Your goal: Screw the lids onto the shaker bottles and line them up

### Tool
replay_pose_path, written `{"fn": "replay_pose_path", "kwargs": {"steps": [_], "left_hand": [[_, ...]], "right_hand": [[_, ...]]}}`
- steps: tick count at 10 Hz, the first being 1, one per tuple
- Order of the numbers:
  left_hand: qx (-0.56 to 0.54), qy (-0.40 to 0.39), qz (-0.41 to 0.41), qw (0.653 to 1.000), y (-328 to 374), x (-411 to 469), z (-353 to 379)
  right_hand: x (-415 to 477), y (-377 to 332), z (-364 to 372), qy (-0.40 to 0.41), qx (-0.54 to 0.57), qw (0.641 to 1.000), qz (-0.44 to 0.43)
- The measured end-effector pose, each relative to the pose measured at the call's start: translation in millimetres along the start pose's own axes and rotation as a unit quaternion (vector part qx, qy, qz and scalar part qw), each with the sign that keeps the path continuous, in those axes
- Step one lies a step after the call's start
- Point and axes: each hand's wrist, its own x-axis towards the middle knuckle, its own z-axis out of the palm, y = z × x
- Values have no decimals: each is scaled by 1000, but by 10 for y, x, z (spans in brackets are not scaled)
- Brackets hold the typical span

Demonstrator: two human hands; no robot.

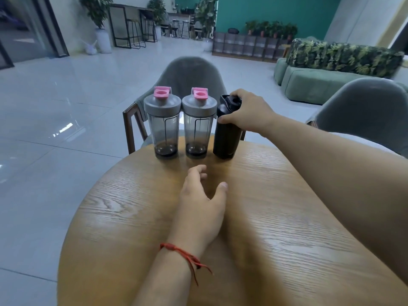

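The right hand (249, 111), in the upper middle of the frame, wraps the top of the black shaker bottle (225, 131): its thumb presses the near side just under the black lid (229, 101) and the other fingers curl over the lid's far side, so the hand is closed on the bottle. The bottle stands upright on the far edge of the round wooden table (276, 217), lid on.

The left hand (201, 202) lies lower, at the centre of the frame, palm down just over the tabletop. Its fingers are loosely curled and its thumb spread wide to the right; it holds nothing. Whether it touches the wood cannot be told. A red string bracelet (183, 253) circles its wrist.

To the left of the black bottle stand two smoky translucent shaker bottles, both upright with grey lids and pink flip caps. The middle bottle (198, 129) stands just beside the black one, and the left bottle (164, 129) is just beside the middle one, their lids almost touching. The three form a row along the table's far edge.

Behind the table, a grey chair (189, 74) sits at upper centre and a second grey chair (366, 102) at the right edge. A green sofa (309, 82) fills the upper right.
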Motion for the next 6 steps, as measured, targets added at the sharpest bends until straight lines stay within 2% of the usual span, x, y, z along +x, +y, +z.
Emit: {"fn": "replay_pose_path", "kwargs": {"steps": [3, 6], "left_hand": [[5, 15, -3, 1000, 28, -1, -19], [6, 18, -7, 1000, 43, 7, -9]], "right_hand": [[-15, 21, 98, 6, -17, 1000, -15], [-162, -52, 67, -3, -44, 999, 12]]}}
